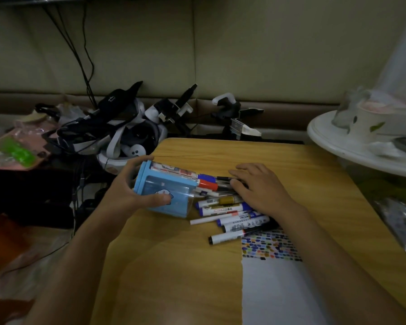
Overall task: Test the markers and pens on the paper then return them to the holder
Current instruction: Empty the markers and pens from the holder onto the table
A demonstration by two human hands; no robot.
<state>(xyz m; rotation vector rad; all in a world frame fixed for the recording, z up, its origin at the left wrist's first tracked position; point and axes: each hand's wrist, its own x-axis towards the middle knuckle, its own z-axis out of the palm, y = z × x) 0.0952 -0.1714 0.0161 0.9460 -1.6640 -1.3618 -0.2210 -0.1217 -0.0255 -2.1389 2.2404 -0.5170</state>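
Note:
A light blue pen holder [164, 188] lies tipped on its side on the wooden table [174, 266], its mouth facing right. My left hand [129, 186] grips its base end, thumb in front and fingers over the back. Several markers and pens [230, 213] spill from the mouth in a loose pile. My right hand [260, 186] rests flat on the pile with straight fingers touching the pens near the holder's mouth. A white paper [274, 285] with many small coloured test marks along its top lies at the near right, partly under my right forearm.
A heap of headsets, straps and black cables [117, 127] crowds the table's far left. Gripper-like devices [234, 118] lie behind the table. A round white tray [326, 139] with a paper cup overhangs at the right. A foil-like bag [401, 221] lies beyond the right edge.

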